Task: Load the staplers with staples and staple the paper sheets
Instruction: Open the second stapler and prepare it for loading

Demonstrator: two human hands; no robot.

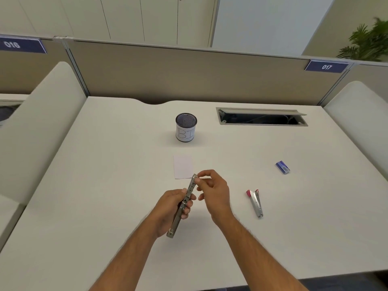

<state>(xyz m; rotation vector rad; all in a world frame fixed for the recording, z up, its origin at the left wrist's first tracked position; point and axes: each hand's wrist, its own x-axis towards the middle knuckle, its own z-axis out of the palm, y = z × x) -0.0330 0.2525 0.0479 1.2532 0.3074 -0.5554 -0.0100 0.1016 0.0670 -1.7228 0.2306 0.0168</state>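
Silver metal catches the light in the middle of the view: a long, narrow metal stapler (183, 206), opened out almost straight, is held above the white desk (105, 185). The left hand (171, 208) is curled around its lower half, fingers wrapped over the body and thumb on the near side, so its near end sticks out below the palm and its far end points up and away. The right hand (212, 191) is at that far end, thumb and forefinger pinched together at the tip of the stapler, the other fingers loosely bent and holding nothing else; whether a strip of staples sits between the pinched fingertips cannot be told.

Just beyond the stapler's tip, a small white paper sheet (182, 166) lies flat on the desk. Farther back stands a dark mesh pen cup (186, 127) wrapped in a white label with hand-drawn letters. To the right of the hands, a second stapler with a red end and silver body (255, 202) lies on the desk, partly open. Farther right and back lies a small blue staple box (283, 167), well apart from both staplers. A rectangular cable hatch (262, 117) is set open in the desk's far right part.
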